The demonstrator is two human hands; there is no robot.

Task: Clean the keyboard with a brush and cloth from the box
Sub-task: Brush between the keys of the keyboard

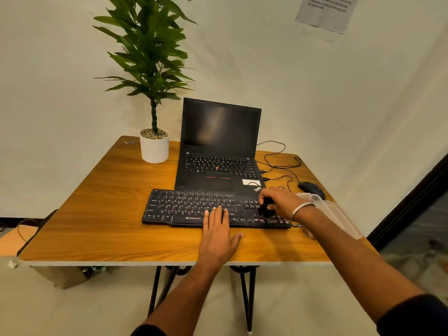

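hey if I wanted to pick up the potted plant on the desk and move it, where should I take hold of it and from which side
Take the white pot, not the plant's thin stem: its wall is smooth and round, so a grip wrapping around its middle should hold. Come from the front left, over bare table; the laptop stands close on the pot's right, and the leaves spread overhead, so a reach from above looks awkward.

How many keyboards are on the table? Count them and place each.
2. The external keyboard lies at the table's front, the left hand flat on it and the right hand holding a black brush over its right end. The laptop behind has its own.
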